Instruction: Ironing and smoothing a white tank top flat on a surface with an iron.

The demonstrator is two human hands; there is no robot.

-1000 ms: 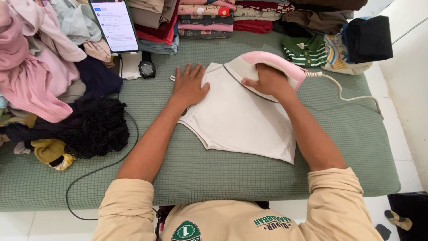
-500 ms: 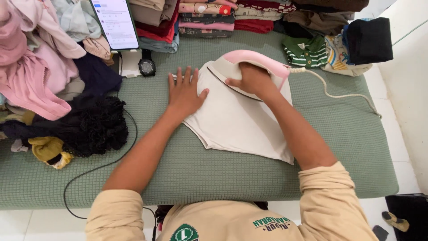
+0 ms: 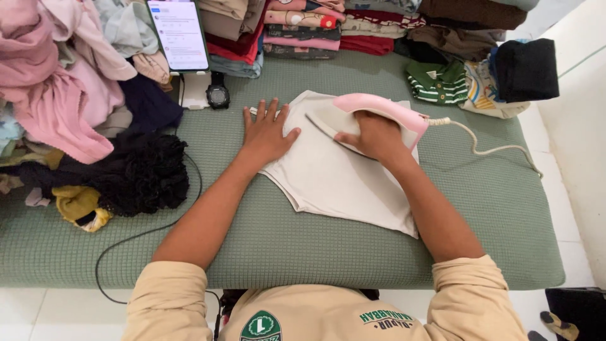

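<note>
A: How does the pale garment (image 3: 344,173) lie from the person's hands?

B: It lies under both of them, on the green padded surface (image 3: 315,252). Its long axis runs from just beyond the left hand (image 3: 268,134) down towards the person's right forearm. The left hand lies flat with its fingers spread wide, pressing the near-left edge of the cloth, half on the cloth and half on the padding.

A: And the right hand?

B: The right hand (image 3: 372,136) is wrapped around the handle of the pink iron (image 3: 366,117), which rests on the far part of the garment. The iron's nose points towards the left hand, so its long axis runs across the cloth from right to left. Nose and left fingertips are near but apart.

A: Which hand is nearer the unpressed stretch?

B: The right one, by a little; the broad lower part of the garment reaches back along the right forearm. The iron's cord (image 3: 486,146) trails off to the right, away from both hands.

A: Any containers?

B: None that show. Beyond the hands there are folded clothes in stacks (image 3: 297,28); left of the left hand lies a loose heap of clothing (image 3: 63,107), with a propped phone (image 3: 178,35) and a wristwatch (image 3: 218,95) just beyond it.
</note>
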